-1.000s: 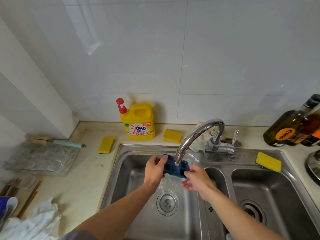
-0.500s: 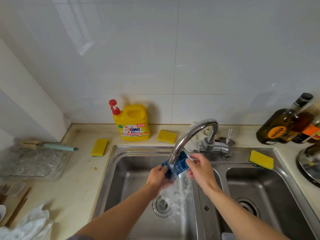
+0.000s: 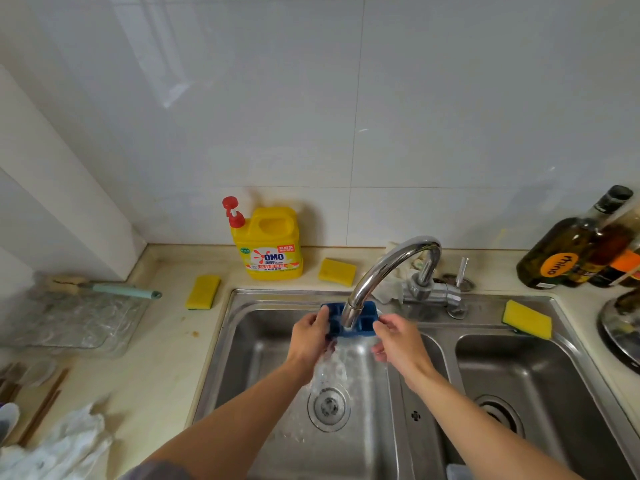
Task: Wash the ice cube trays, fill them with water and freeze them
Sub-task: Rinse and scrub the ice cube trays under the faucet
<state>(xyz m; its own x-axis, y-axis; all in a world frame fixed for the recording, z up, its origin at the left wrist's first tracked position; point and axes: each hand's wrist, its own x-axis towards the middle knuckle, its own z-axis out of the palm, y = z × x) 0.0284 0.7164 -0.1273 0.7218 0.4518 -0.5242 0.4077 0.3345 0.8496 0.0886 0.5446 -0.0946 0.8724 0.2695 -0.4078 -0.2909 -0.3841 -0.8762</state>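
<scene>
A small blue ice cube tray (image 3: 364, 322) is held level under the chrome tap (image 3: 384, 271) over the left basin of the steel sink (image 3: 242, 344). My left hand (image 3: 311, 336) grips its left end and my right hand (image 3: 398, 341) grips its right end. The spout hides the tray's middle. Water spills off the tray and splashes down toward the drain (image 3: 329, 405).
A yellow detergent jug (image 3: 266, 245) stands behind the sink. Yellow sponges lie at the back (image 3: 336, 271), on the left counter (image 3: 203, 292) and on the sink's right rim (image 3: 526, 319). Dark bottles (image 3: 568, 247) stand far right. A clear tray (image 3: 76, 320) with a brush (image 3: 114, 289) sits left.
The tray has been turned from tilted to level under the spout and lifted slightly. Both hands stay on its ends. Water keeps running.
</scene>
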